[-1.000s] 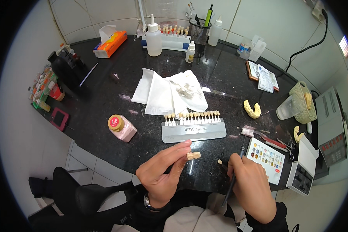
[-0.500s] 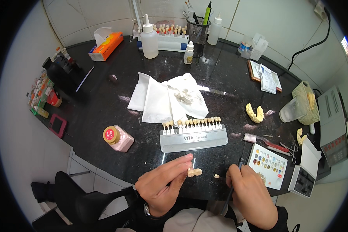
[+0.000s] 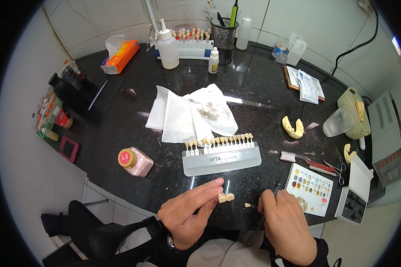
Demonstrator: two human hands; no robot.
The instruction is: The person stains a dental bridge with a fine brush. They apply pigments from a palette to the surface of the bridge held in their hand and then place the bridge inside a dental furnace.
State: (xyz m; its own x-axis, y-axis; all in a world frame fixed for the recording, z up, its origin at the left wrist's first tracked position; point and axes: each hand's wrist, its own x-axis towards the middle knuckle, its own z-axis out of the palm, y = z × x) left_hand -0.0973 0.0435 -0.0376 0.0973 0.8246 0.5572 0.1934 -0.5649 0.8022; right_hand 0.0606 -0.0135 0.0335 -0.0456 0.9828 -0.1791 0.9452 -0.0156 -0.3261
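Observation:
My left hand [image 3: 188, 214] is closed, its fingertips pinching a small cream dental bridge [image 3: 226, 197] of joined tooth crowns. To its right, my right hand [image 3: 286, 224] grips a slim dark-handled tool [image 3: 276, 188] that slants down past its fingers; whether it is a brush or another instrument I cannot tell. A single small tooth crown [image 3: 247, 205] shows just left of the right fingers; I cannot tell if it lies on the counter or is held on something thin. Beyond both hands, a grey tooth shade guide [image 3: 222, 164] carries a row of tooth tabs.
Stained white tissues [image 3: 178, 116] lie behind the guide. A jar of pink powder [image 3: 141, 163] stands left. A paint palette [image 3: 312, 189], toothbrush [image 3: 288, 156], scissors [image 3: 341, 171], open box [image 3: 353, 205] and yellow dental cast [image 3: 293, 128] sit right. Bottles [image 3: 169, 51] line the back.
The whole view has shifted slightly. Both hands keep nearly the same pose and grip, and the bridge stays in the left fingertips.

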